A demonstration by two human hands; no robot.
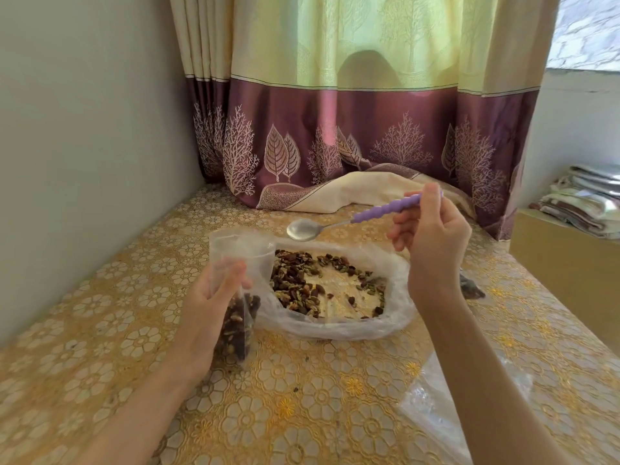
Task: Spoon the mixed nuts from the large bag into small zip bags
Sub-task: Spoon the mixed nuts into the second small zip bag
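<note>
Gold floral oilcloth covers the counter (127, 330), which runs back to a purple-and-cream curtain (335, 129) at the far wall. Near the middle lies the large bag (399, 317), spread flat and open, with the mixed nuts (295, 280) thinned to a ring, thickest on its left side. Just left of it the left hand (208, 313) grips a small zip bag (240, 280) upright, fingers wrapped round its lower part; it is roughly half full and its mouth stands open at the top, touching the large bag's rim. The right hand (432, 229) pinches the purple handle of a spoon (303, 229), whose bowl is empty and hovers over the far edge of the large bag, just right of the small bag's mouth.

The step in hand looks like the swing between a tip-out and the next scoop. The next move calls for dipping the bowl into the thick left-hand heap, lifting level, and tipping over the open mouth while the left hand holds that mouth wide. More clear plastic (436, 407) lies at the near right.
</note>
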